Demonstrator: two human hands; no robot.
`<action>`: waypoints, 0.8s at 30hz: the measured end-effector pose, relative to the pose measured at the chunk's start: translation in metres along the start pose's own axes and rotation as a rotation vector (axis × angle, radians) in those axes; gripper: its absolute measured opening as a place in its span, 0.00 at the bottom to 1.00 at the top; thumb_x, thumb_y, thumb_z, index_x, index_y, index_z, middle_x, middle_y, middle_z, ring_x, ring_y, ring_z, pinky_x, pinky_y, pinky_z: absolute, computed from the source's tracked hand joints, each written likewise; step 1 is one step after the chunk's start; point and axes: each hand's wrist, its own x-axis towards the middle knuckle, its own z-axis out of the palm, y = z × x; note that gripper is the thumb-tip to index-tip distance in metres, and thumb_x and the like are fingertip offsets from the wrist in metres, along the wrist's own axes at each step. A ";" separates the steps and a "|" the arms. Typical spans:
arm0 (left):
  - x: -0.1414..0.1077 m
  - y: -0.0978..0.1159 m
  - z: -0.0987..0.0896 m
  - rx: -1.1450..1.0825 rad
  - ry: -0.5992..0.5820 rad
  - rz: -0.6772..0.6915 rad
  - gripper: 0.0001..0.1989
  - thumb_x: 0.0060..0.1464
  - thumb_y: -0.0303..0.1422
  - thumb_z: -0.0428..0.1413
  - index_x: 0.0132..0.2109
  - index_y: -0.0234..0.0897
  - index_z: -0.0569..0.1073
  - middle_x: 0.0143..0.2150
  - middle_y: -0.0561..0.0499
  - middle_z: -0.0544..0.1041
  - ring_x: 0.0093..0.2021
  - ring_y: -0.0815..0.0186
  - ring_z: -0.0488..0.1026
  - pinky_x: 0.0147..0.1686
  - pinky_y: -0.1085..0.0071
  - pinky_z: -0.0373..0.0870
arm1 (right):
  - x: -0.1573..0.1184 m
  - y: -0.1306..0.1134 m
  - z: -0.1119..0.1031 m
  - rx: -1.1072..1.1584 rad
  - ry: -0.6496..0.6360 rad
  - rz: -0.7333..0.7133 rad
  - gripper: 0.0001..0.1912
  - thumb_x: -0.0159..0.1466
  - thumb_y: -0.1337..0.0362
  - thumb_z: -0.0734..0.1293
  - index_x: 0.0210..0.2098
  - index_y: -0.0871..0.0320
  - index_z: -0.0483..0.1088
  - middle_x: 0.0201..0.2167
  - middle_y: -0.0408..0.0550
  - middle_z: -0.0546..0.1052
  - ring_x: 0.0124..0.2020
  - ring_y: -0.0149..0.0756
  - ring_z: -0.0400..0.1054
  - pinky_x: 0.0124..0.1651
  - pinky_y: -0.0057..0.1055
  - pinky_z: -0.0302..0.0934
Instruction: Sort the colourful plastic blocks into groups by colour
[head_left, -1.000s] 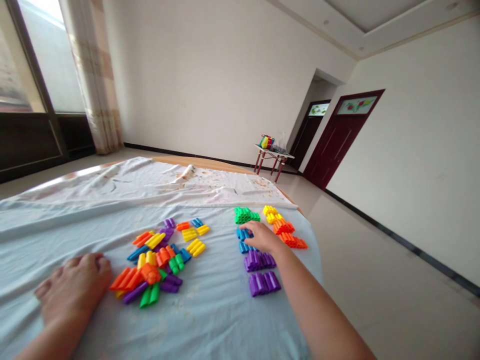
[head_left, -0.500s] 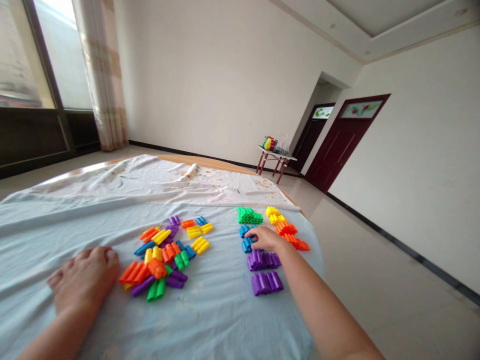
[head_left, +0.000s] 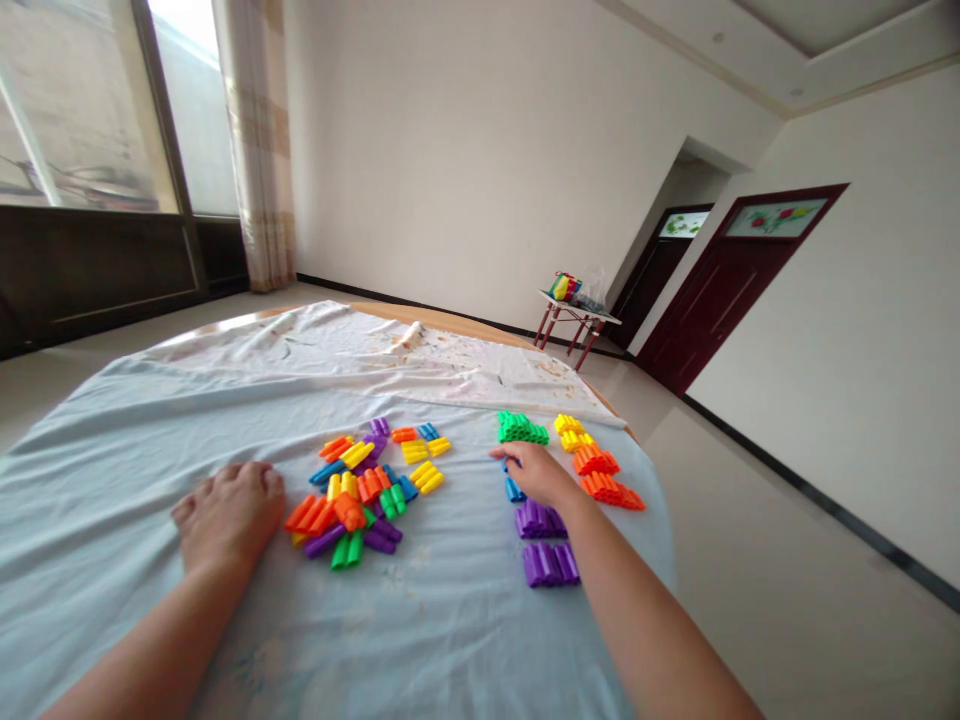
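Observation:
My left hand (head_left: 231,510) lies palm down on the blue cloth, fingers spread and holding nothing, just left of a mixed heap of plastic tube-shaped building pieces. In the heap are orange pieces (head_left: 310,515), yellow pieces (head_left: 343,487), green pieces (head_left: 347,550) and purple pieces (head_left: 383,537). My right hand (head_left: 538,472) is at the sorted groups on the right, its index finger and thumb around a blue piece (head_left: 507,465), which it partly hides. Another blue piece (head_left: 514,490) lies just below. Purple pieces (head_left: 551,565) sit in two rows nearer me.
Beyond my right hand lies a green group (head_left: 523,428). Right of it are yellow groups (head_left: 574,438) and orange groups (head_left: 611,490), near the table's right edge. A pale cloth (head_left: 442,360) covers the far tabletop. Farther off stands a small table (head_left: 577,312) with bags.
The view has swung left, so everything appears farther right. My right hand stays at the blue pieces, its index finger now stretched further to the left. My left hand rests as before.

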 end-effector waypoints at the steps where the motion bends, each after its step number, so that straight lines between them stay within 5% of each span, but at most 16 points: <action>1: 0.000 0.000 0.000 -0.004 0.003 -0.001 0.27 0.57 0.42 0.31 0.48 0.35 0.70 0.54 0.37 0.66 0.55 0.47 0.61 0.52 0.53 0.55 | 0.001 -0.012 0.008 0.019 0.002 -0.036 0.19 0.58 0.75 0.59 0.45 0.57 0.74 0.44 0.47 0.77 0.47 0.33 0.70 0.53 0.31 0.60; 5: -0.002 0.001 -0.002 -0.009 0.016 0.000 0.26 0.57 0.41 0.32 0.47 0.35 0.70 0.53 0.37 0.67 0.55 0.47 0.60 0.53 0.53 0.54 | 0.003 -0.060 0.056 0.076 -0.024 -0.127 0.15 0.58 0.70 0.65 0.45 0.56 0.72 0.41 0.46 0.77 0.41 0.33 0.70 0.49 0.30 0.61; 9: -0.003 0.002 -0.003 -0.009 0.011 0.007 0.27 0.57 0.41 0.31 0.47 0.34 0.70 0.52 0.36 0.67 0.54 0.47 0.60 0.53 0.53 0.54 | 0.007 -0.094 0.101 0.057 0.013 -0.049 0.23 0.53 0.55 0.71 0.46 0.57 0.69 0.40 0.49 0.74 0.43 0.39 0.68 0.46 0.33 0.62; 11: -0.003 0.002 -0.003 -0.010 0.010 0.010 0.27 0.57 0.41 0.31 0.47 0.34 0.71 0.52 0.36 0.67 0.54 0.46 0.61 0.53 0.52 0.54 | 0.009 -0.099 0.113 0.030 0.043 -0.021 0.21 0.53 0.56 0.71 0.44 0.57 0.69 0.41 0.51 0.73 0.45 0.41 0.67 0.48 0.35 0.62; 15: -0.002 0.000 -0.002 -0.017 0.017 0.011 0.28 0.57 0.42 0.30 0.47 0.35 0.70 0.53 0.36 0.67 0.54 0.47 0.61 0.53 0.53 0.54 | 0.008 -0.090 0.115 0.056 0.046 -0.098 0.17 0.54 0.69 0.66 0.45 0.59 0.68 0.41 0.50 0.72 0.46 0.38 0.65 0.51 0.34 0.60; 24: 0.000 0.000 -0.001 -0.014 -0.003 -0.002 0.28 0.57 0.42 0.30 0.47 0.35 0.69 0.54 0.36 0.66 0.55 0.46 0.60 0.53 0.52 0.54 | -0.021 -0.059 0.088 0.066 -0.019 -0.147 0.23 0.52 0.76 0.63 0.47 0.58 0.69 0.45 0.49 0.73 0.49 0.38 0.64 0.55 0.34 0.57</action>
